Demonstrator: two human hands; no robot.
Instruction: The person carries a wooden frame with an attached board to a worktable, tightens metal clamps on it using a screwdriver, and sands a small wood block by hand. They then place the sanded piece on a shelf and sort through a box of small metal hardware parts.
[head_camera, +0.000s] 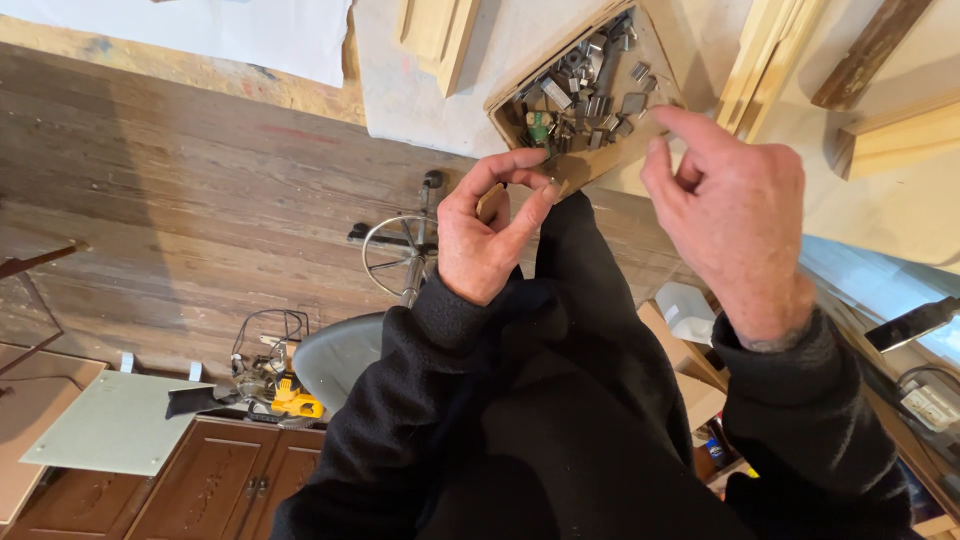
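Pinched between thumb and forefinger, a small tan wooden piece (491, 203) sits in the left hand (485, 235), just below the cardboard box (612, 160) of metal clips (590, 95) (1 green item among them). Right hand (735, 215) hovers beside the box's lower corner, fingers loosely curled, holding nothing.

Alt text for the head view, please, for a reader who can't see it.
Two hands in black sleeves work at a small cardboard box of metal clips on a pale workbench. The left hand pinches the box's near edge; the right hand hovers beside it, fingers curled. Wood strips lie nearby.
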